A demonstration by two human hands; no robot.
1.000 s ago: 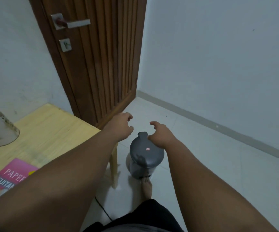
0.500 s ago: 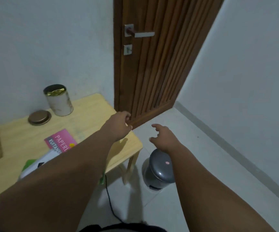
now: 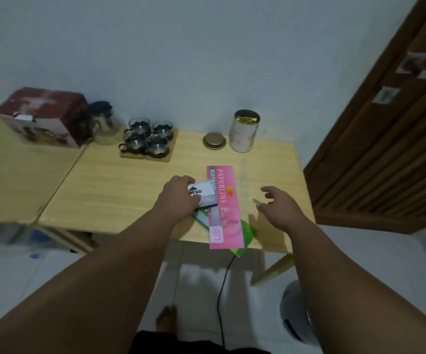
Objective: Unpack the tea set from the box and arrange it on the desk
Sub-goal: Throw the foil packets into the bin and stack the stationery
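The red tea set box (image 3: 45, 116) stands at the back left where two wooden desks meet. Beside it is a glass teapot (image 3: 103, 123) with a dark lid. Several glass cups (image 3: 146, 139) in dark holders sit together on a wooden tray (image 3: 167, 154). My left hand (image 3: 178, 196) is on the desk (image 3: 120, 185) in the middle, its fingers curled over the left edge of a small white and black stamp pad box (image 3: 205, 194). My right hand (image 3: 280, 208) hovers over the desk's right part with fingers spread, holding nothing.
A pink receipt book (image 3: 226, 213) lies on green sheets (image 3: 246, 235) at the desk's front edge. A white tin (image 3: 245, 130) and its round lid (image 3: 214, 141) stand at the back right. A brown door (image 3: 385, 149), a grey bin (image 3: 296, 312) and a black cable (image 3: 222, 290) are nearby.
My view has swung left from the door and the bin to the desk. My left hand has come down onto the stamp pad box. My right hand now hovers over the desk.
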